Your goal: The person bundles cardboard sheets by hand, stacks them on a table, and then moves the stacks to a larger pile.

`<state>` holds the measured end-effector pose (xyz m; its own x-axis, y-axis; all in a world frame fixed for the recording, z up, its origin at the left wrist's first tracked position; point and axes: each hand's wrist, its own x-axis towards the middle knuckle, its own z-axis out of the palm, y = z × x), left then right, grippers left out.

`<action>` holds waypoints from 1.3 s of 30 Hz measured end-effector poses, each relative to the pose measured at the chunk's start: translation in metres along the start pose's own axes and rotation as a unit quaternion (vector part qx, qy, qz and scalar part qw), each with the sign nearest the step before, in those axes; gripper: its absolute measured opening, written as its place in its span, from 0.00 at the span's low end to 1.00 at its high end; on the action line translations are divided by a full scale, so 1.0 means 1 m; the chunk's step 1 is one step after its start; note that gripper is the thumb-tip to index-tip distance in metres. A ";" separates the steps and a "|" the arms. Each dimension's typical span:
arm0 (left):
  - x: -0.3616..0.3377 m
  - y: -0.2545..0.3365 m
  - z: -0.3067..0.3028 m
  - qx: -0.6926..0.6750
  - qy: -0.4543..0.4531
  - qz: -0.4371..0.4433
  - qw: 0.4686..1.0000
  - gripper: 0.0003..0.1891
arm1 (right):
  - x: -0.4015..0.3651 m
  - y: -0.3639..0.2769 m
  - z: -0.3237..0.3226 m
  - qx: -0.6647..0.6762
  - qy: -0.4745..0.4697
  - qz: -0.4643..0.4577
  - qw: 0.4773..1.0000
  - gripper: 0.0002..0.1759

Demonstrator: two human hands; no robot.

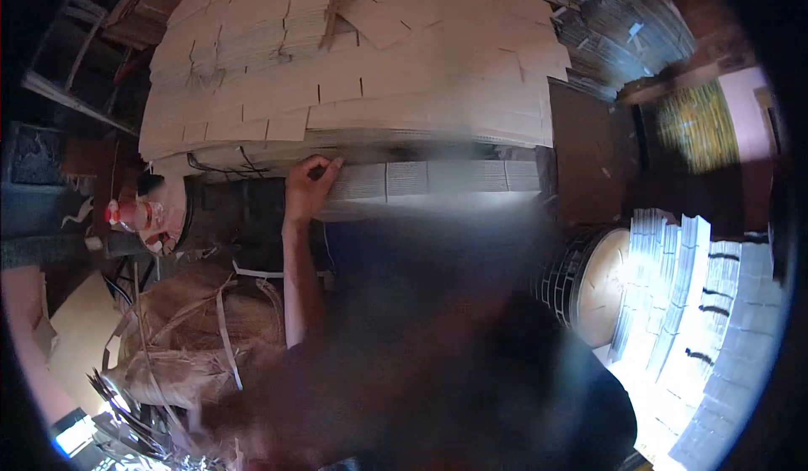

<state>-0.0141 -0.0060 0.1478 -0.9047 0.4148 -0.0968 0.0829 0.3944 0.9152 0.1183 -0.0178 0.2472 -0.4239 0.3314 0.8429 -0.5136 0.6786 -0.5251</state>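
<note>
My left hand (310,188) is closed, thumb and fingers curled together, at the left end of a long pale stack of corrugated cardboard strips (408,182). It appears to grip the stack's end, though the fingertips are partly hidden. Dark slits cross the strips. Just beyond lies a broad layered pile of flat brown cardboard pieces (421,75), also marked by short slits. A blurred patch covers the strips' middle and right part. I cannot make out my right hand anywhere.
Stacked cardboard pieces (703,303) stand brightly lit at the right, next to a round stool (602,286). On the left, a red-capped container (126,212) rests on a round seat (172,210). A strapped brown bundle (198,319) lies below it.
</note>
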 end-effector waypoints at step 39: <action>-0.039 0.263 0.087 0.253 -0.078 0.488 0.832 0.35 | 0.153 0.011 -0.354 -0.583 -0.113 -0.185 0.783 0.47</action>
<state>0.0792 0.1525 0.3583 -0.2418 0.8262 0.5088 0.9469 0.0864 0.3098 0.3117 0.2723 0.4120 -0.5962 -0.0638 0.8003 0.3413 0.8821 0.3246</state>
